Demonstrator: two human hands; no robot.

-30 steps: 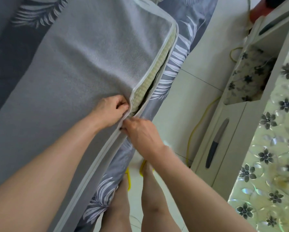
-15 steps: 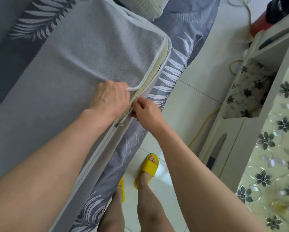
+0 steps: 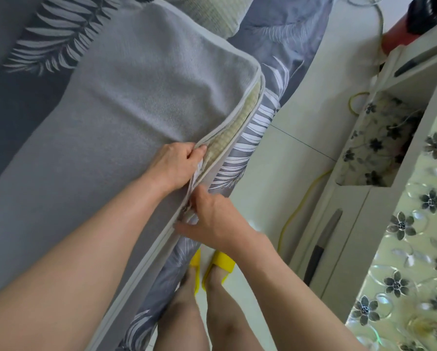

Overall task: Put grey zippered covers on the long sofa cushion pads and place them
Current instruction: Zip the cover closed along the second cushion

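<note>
Setting: pale tiled floor (image 3: 275,173), with a sofa (image 3: 250,138) in grey leaf-print fabric running along the left.

Task thing: the long cushion pad (image 3: 227,138) lies along the sofa's front edge, inside the grey cover (image 3: 136,110). Only a strip of its yellowish quilted side shows through the open zip.

Grip:
- The left hand (image 3: 179,163) has its fingers curled round the cover's upper piped edge at the start of the gap and pinches it towards the lower edge.
- The right hand (image 3: 212,221) sits just below, against the seam where the zip slider (image 3: 185,210) appears to be. Its fingertips are hidden, so I cannot tell whether it holds the pull.

Progress (judged):
- The pad is fully inserted.
- The zip looks closed along the near run up to the hands.
- The stretch from the hands to the far corner gapes open.
- Left to do: close that stretch and seat the cushion.
- A second pad (image 3: 212,19), bare, lies at the sofa's far end and appears to need a cover.

Surroundings:
- A white cabinet (image 3: 351,224) stands near on the right, beside a floral table covering (image 3: 415,249).
- A yellow cable (image 3: 303,206) trails on the floor.
- The person's feet are in yellow slippers (image 3: 222,259), just beside the sofa front.

Obstruction (judged): the bulging pad holds the zip edges apart.
</note>
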